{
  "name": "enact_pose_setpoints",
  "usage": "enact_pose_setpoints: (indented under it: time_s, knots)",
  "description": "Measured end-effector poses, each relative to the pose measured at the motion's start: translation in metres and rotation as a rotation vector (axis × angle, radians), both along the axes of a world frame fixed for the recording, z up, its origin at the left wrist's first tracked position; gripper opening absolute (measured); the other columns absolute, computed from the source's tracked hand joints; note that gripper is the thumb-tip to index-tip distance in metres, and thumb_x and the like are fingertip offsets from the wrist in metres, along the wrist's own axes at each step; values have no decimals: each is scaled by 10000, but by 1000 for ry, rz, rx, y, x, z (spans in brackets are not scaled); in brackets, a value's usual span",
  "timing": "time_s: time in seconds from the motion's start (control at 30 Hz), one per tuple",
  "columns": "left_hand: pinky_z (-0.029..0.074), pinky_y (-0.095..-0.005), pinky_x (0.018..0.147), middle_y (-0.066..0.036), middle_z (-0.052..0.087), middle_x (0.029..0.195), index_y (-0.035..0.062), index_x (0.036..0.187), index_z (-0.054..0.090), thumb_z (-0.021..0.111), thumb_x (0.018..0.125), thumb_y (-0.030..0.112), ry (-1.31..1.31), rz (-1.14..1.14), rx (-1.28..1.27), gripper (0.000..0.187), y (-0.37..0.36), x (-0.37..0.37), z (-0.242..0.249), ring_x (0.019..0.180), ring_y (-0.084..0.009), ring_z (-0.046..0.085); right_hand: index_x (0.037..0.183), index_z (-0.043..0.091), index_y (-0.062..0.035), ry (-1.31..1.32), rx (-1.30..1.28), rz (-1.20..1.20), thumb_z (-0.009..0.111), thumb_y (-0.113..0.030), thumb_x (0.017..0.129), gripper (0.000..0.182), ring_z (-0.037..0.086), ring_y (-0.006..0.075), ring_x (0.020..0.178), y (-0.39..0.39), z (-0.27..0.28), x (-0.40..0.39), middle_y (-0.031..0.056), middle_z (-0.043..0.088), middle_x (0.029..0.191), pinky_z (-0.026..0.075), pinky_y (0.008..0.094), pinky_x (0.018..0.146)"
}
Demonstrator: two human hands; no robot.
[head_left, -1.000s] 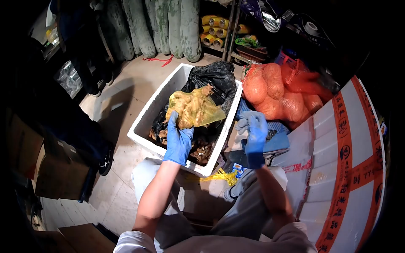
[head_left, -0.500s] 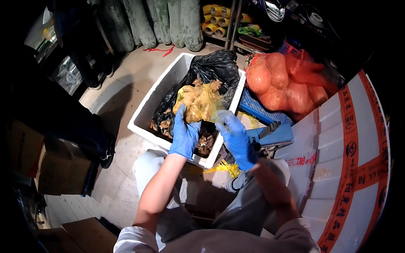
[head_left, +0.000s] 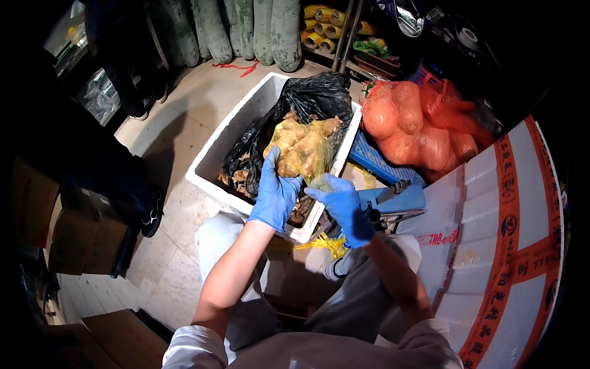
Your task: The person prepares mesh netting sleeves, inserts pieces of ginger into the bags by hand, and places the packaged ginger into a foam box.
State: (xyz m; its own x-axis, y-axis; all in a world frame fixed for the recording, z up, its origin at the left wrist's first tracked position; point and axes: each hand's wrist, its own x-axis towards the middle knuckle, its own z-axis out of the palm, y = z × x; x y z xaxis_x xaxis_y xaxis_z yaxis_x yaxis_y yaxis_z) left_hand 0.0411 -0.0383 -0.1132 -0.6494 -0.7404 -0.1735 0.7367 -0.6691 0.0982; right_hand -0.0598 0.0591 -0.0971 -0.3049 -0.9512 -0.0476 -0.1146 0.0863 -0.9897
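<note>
A thin yellow plastic bag of ginger (head_left: 298, 144) is held over the white foam box (head_left: 244, 117). My left hand (head_left: 275, 192), in a blue glove, is closed on its near lower side, with the thumb up along the bag. My right hand (head_left: 345, 208), gloved too, pinches the gathered end of the bag at its lower right, above the box's near right rim. Inside the box, a crumpled black plastic liner (head_left: 316, 95) lies around more loose ginger (head_left: 236, 177), partly hidden by the bag and my hands.
A blue scale-like device (head_left: 393, 198) stands right of the box, beside a red net sack of large round produce (head_left: 418, 120). A taped white foam crate (head_left: 485, 227) rises at the right. Long wax gourds (head_left: 286, 37) stand behind. At left are another person's legs (head_left: 117, 178) and cardboard boxes (head_left: 86, 240).
My right hand has closed from looser fingers into a pinch on the bag's end. The bag has tilted slightly, and my left hand has shifted a little to the right.
</note>
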Motion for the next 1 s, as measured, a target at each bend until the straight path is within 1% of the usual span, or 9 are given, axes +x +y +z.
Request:
enact_pose_setpoints:
  time_s: [0.1, 0.17, 0.23, 0.27, 0.37, 0.47, 0.63, 0.93, 1.0]
  knots:
    - [369, -453, 898, -148, 436, 1168, 15, 1161, 381, 505, 807, 204, 77, 9, 7, 420, -9, 0, -12, 1064, -285, 438, 739, 562, -27, 768, -592, 29, 644, -54, 693, 98, 468, 57, 649, -1, -2, -4, 0, 530, 713, 381, 189, 593]
    - [366, -454, 901, -150, 432, 1172, 9, 1165, 374, 497, 811, 195, 46, 37, 2, 418, -14, 2, -17, 1066, -292, 435, 764, 558, -14, 677, -652, 48, 629, -68, 713, 102, 484, 88, 609, 3, 11, -4, 12, 539, 689, 396, 203, 588]
    - [369, -451, 900, -151, 429, 1173, 9, 1168, 367, 492, 814, 192, 64, 37, -8, 417, -14, 4, -10, 1072, -296, 429, 854, 554, -18, 268, -294, 12, 589, -60, 730, 135, 528, 170, 717, 8, 13, -10, 81, 566, 812, 419, 271, 644]
    - [396, -422, 884, -146, 450, 1148, 9, 1149, 384, 517, 794, 154, 53, 38, -22, 406, -12, 5, -7, 1044, -274, 461, 875, 534, -22, -25, -262, -5, 568, -80, 761, 132, 517, 118, 682, 10, 9, -13, 59, 575, 792, 417, 237, 640]
    - [402, -422, 878, -145, 457, 1140, 12, 1150, 383, 527, 790, 159, 14, 10, -37, 414, -5, 4, -4, 1027, -278, 474, 839, 531, -32, -105, -303, -291, 551, -80, 781, 77, 501, 56, 603, 14, 29, -16, 41, 587, 756, 410, 178, 564]
    - [413, -428, 865, -142, 466, 1130, 13, 1158, 368, 520, 797, 173, 11, -6, -100, 424, -1, 2, -1, 1018, -278, 482, 813, 525, -34, -12, -432, -346, 570, -61, 767, 70, 467, 26, 505, 20, 41, -23, 23, 580, 684, 373, 143, 450]
    - [424, -426, 850, -141, 461, 1144, 24, 1172, 357, 507, 805, 207, -34, -28, -213, 437, -2, 8, 11, 1020, -278, 484, 838, 542, -14, 314, -560, -400, 600, -4, 724, 128, 490, 49, 606, 30, 42, -52, 45, 573, 761, 397, 160, 546]
    - [411, -387, 876, -129, 470, 1125, 45, 1174, 358, 530, 787, 271, -94, 22, -271, 481, -13, 28, 16, 1000, -252, 498, 828, 504, -17, 86, -829, -668, 509, 48, 759, 95, 537, 113, 737, 58, 83, -83, 56, 555, 761, 431, 217, 687]
    - [411, -387, 875, -130, 470, 1126, 44, 1176, 357, 526, 789, 275, -63, -1, -268, 481, -12, 31, 20, 1001, -253, 497, 863, 512, -6, 375, -700, -552, 489, 20, 782, 88, 534, 121, 748, 55, 104, -56, 62, 554, 765, 421, 214, 697]
